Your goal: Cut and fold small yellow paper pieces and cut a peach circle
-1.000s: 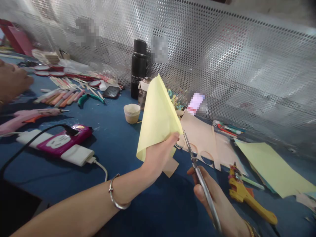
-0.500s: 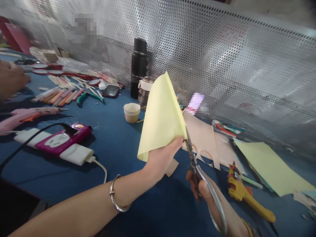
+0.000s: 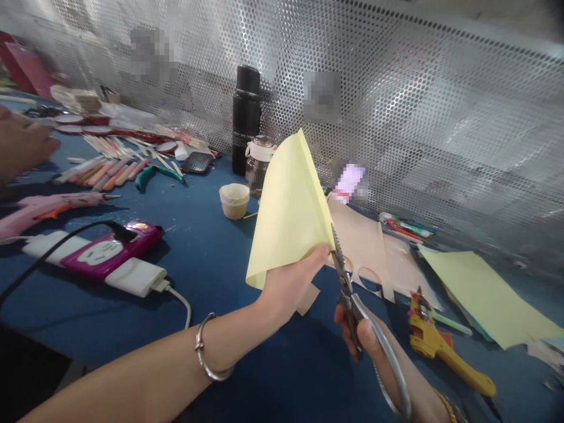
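Note:
A folded, curved sheet of yellow paper (image 3: 288,205) stands up at the centre of the view. My left hand (image 3: 293,282) pinches its lower right edge, thumb near the fold. In my right hand (image 3: 368,338) are metal scissors (image 3: 346,282), fingers wrapped round the handles. The serrated blades point up and meet the paper's right edge just beside my left thumb. A small tan paper piece (image 3: 308,299) lies below my left hand.
Behind the paper are a cup (image 3: 234,201), a jar (image 3: 258,164) and a black bottle (image 3: 245,117). Left: a power strip (image 3: 108,252), a pink glue gun (image 3: 48,208), another person's hand (image 3: 26,144). Right: yellow sheets (image 3: 489,294) and a yellow tool (image 3: 449,352).
The camera view has shifted slightly. The scissors and my hands hold nearly the same pose at the paper's edge. The other person's hand at the left has moved a little to the right.

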Demonstrator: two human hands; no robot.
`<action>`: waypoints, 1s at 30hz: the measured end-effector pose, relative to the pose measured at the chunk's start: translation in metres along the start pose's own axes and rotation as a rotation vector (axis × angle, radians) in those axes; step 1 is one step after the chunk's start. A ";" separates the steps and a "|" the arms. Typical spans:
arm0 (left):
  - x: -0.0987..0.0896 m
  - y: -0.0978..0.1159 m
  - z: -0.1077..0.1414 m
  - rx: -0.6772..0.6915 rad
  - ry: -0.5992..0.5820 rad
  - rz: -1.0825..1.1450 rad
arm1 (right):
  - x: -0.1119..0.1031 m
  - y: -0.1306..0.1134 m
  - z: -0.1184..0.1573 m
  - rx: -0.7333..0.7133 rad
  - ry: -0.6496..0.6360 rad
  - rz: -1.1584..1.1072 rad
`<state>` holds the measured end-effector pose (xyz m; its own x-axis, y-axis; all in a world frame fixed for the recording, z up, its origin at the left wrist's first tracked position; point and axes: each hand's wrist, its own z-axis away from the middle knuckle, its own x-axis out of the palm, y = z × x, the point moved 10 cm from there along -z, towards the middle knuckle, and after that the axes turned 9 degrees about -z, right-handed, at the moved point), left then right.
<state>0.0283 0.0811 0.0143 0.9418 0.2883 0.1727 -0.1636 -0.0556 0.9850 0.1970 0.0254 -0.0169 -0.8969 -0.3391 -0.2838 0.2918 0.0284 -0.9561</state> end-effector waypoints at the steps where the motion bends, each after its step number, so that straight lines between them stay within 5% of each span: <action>1: 0.000 -0.001 0.000 -0.007 -0.001 0.004 | 0.000 0.000 0.000 -0.002 0.003 0.004; 30: 0.006 0.003 0.000 -0.039 -0.053 0.033 | 0.004 -0.007 0.000 0.026 0.002 -0.006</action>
<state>0.0337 0.0832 0.0180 0.9497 0.2358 0.2059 -0.2055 -0.0265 0.9783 0.1915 0.0240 -0.0118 -0.8992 -0.3373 -0.2786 0.2953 0.0018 -0.9554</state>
